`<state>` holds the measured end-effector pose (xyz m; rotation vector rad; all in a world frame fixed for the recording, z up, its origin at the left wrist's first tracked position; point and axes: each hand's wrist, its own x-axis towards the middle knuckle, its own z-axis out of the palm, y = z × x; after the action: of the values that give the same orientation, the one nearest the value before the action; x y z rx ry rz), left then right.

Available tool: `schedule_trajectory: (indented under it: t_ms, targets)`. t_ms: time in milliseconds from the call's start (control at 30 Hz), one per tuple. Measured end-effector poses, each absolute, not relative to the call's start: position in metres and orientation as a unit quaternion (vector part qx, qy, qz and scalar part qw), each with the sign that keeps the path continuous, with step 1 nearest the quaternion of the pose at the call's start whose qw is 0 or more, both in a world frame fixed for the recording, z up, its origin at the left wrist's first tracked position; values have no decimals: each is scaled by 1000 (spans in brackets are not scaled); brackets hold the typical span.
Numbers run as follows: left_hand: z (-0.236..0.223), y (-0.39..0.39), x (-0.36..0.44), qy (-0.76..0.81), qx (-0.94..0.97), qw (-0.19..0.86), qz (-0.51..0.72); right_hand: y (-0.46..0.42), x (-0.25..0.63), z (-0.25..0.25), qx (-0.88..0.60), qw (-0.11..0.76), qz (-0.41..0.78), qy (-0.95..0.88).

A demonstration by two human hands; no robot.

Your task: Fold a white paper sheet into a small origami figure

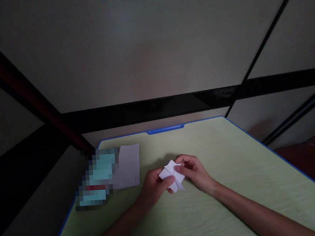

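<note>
A small piece of folded white paper [172,171], with several flaps and pointed corners, is held between both hands just above the table. My left hand [155,182] grips its left and lower side, thumb pressed on top and fingers beneath. My right hand [194,171] pinches its upper right side, with the thumb on the front face and the other fingers curled behind. One narrow flap sticks out at the lower right of the paper. The fingers under the paper are partly hidden.
The pale green table [229,156] has a blue edge and a blue handle [165,129] at its far side. White paper sheets [128,166] lie at the left, beside a blurred-out teal object [101,175]. A light panelled wall with a dark band [146,109] stands behind.
</note>
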<state>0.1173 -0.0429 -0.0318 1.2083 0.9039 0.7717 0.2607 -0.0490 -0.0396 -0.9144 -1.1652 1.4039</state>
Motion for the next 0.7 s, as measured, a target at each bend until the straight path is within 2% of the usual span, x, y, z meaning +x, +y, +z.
schedule_trajectory:
  t_ms: [167,267,467,700]
  targets:
    - [-36,-33,116,391,464,672,425,-50,266,-36,-408,600,412,-551]
    - [-37,-25,114,383,371,702,471,-52,269,-34,-403,616,325,-594]
    - [-29,-24,113,413,259,796,358,-56,268,-34,-377,586,272,-664]
    - [-30,-35,114,416,327,765,367,-55,265,-36,-379,547,243,-706]
